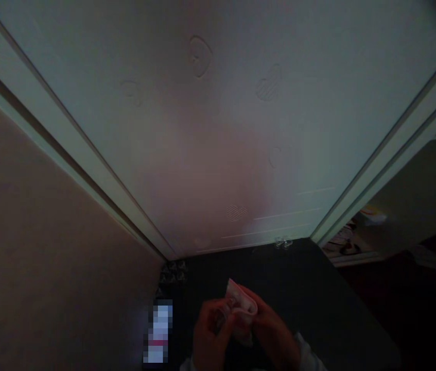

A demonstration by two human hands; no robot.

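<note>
– Head view, near edge, middle: what is in the hands?

– A small pink-and-white piece (243, 303), cloth or paper, too dim to tell which. It is held above the dark surface (318, 304), not resting on it.

– And the grip?

– The right hand (274, 335) has its fingers closed round the piece's right side. The left hand (210, 332) curls in from the left, fingertips pinching its lower edge. Neither hand hangs loose.

– How far along would you put it?

– Midway, as a judgement. The piece looks doubled over or bunched, with one rounded corner up, neither spread flat nor laid down. Whether it is being folded or opened, I cannot tell.

– Around them?

– To the near left, a bright blurred patch (158, 332). Farther off, at the surface's far edge, a small clear object (283, 242) at the foot of a pale door (218, 129) pressed with faint heart shapes (199, 54). A tan wall (28, 247) is on the left, and a shelf (356, 255) with cluttered things on the right.
</note>
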